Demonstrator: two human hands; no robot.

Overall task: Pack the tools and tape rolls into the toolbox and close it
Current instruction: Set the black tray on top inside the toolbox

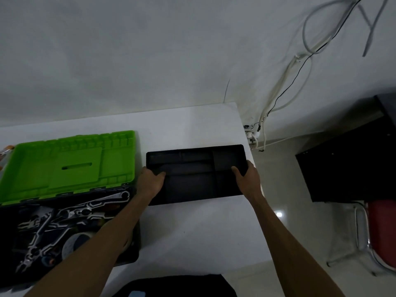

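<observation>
- Both my hands hold the black tray (192, 166): my left hand (151, 182) grips its 9 o'clock edge with the thumb curled over the rim, and my right hand (248, 177) grips its 3 o'clock edge the same way.
- The tray is divided into compartments and sits on the white table (192, 230), toward the table's 2 o'clock corner.
- At 9 o'clock from the tray stands the toolbox (120, 257), its green lid (68, 166) open and leaning back toward 12 o'clock.
- In the black base lie chrome wrenches (53, 221) in a tangle, and a tape roll (74, 243) at the 6 o'clock side, partly under my left forearm.
- Off the table at 3 o'clock stands a black cabinet (347, 166), with a red chair (383, 230) at 4 o'clock.
- White cables (285, 82) hang down the wall at 1 o'clock.
</observation>
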